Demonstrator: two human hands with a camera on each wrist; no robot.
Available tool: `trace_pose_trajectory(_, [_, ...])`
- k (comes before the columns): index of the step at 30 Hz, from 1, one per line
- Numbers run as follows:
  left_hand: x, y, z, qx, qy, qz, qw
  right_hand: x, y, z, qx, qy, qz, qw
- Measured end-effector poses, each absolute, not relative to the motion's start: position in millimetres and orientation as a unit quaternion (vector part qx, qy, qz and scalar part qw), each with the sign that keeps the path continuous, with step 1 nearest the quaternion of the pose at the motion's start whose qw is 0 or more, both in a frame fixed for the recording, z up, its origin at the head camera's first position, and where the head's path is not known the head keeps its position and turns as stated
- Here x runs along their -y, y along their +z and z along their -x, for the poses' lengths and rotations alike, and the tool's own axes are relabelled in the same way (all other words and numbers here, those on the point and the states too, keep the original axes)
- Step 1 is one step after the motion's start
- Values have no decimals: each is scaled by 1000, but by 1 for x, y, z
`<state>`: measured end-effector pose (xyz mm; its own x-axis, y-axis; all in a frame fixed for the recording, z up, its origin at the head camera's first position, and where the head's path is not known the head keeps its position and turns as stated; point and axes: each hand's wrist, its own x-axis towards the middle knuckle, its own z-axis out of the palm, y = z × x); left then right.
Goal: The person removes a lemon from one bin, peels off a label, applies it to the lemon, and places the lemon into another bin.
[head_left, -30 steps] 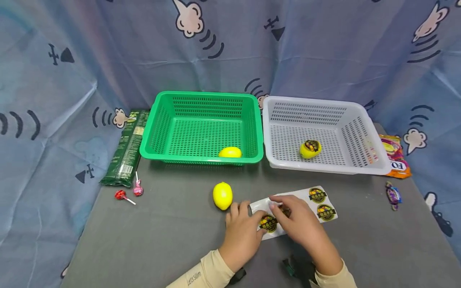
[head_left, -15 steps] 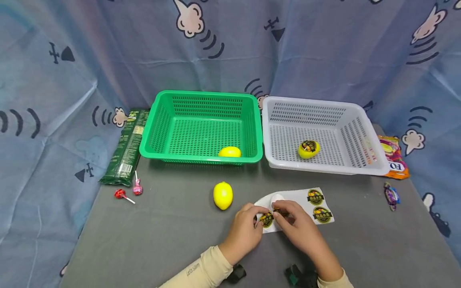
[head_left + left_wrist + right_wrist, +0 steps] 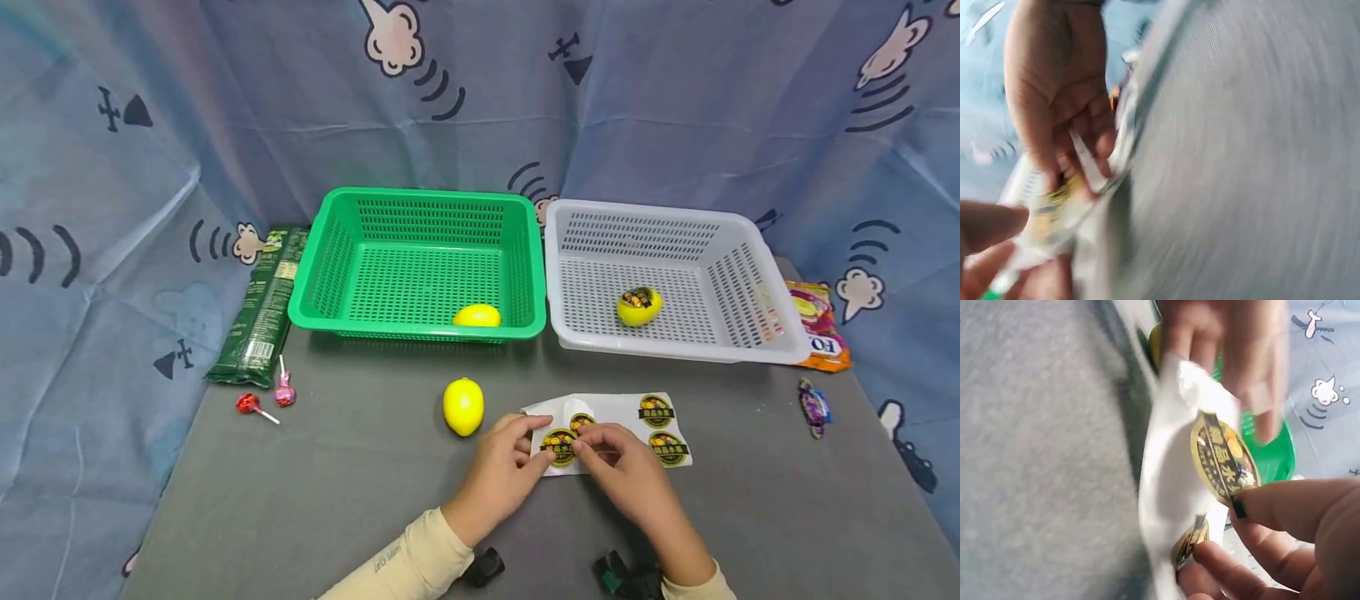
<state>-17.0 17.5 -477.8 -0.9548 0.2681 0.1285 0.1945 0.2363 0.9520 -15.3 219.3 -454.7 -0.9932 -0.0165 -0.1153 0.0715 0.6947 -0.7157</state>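
A white sticker sheet (image 3: 622, 408) with several round black-and-gold fruit stickers lies on the grey table. My left hand (image 3: 498, 471) holds its left end, thumb and index finger spread, other fingers curled at the edge. The thumb and fingers of my right hand (image 3: 622, 467) pinch the edge of a round sticker (image 3: 1225, 459), which looks partly lifted off the sheet. The left wrist view is blurred. Just beyond the left hand rests a lemon (image 3: 463, 407). Another lemon (image 3: 477, 316) sits in the green basket, and a stickered lemon (image 3: 639, 308) in the white basket.
The green basket (image 3: 420, 332) and white basket (image 3: 675, 348) stand side by side at the back. On the left lie a green packet (image 3: 258, 317) and two lollipops (image 3: 251, 405). On the right are an orange packet (image 3: 823, 333) and a purple-wrapped candy (image 3: 812, 408).
The left thumb and index finger have spread apart along the sheet's left end. The right fingertips have drawn slightly toward me, uncovering more of the sticker. The sheet has shifted slightly.
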Motion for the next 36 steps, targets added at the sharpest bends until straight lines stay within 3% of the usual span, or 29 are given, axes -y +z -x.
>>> trace_pose_trajectory(4, [-1, -460, 14, -878, 422, -193, -116, -224, -457, 16, -912, -397, -51, 84])
trace_pose_trajectory(6, [12, -455, 20, -896, 387, -161, -147, -225, -457, 17, -909, -402, -65, 93])
trace_pose_trajectory(10, [41, -466, 38, -914, 383, -96, -92, -223, -452, 18, -906, -401, -87, 104])
trace_pose_trajectory(15, [58, -486, 53, -902, 419, -97, -26, -203, -436, 21, -892, -431, -77, 109])
trace_pose_trajectory(19, [54, -478, 63, -833, 547, -85, 9, -177, -419, 32, -847, -516, -72, 108])
trace_pose_trajectory(25, [46, -462, 67, -637, 753, -138, 86, -149, -399, 50, -827, -554, -58, 77])
trace_pose_trajectory(36, [33, -454, 65, -572, 809, -122, 49, -136, -391, 58, -828, -556, -39, 53])
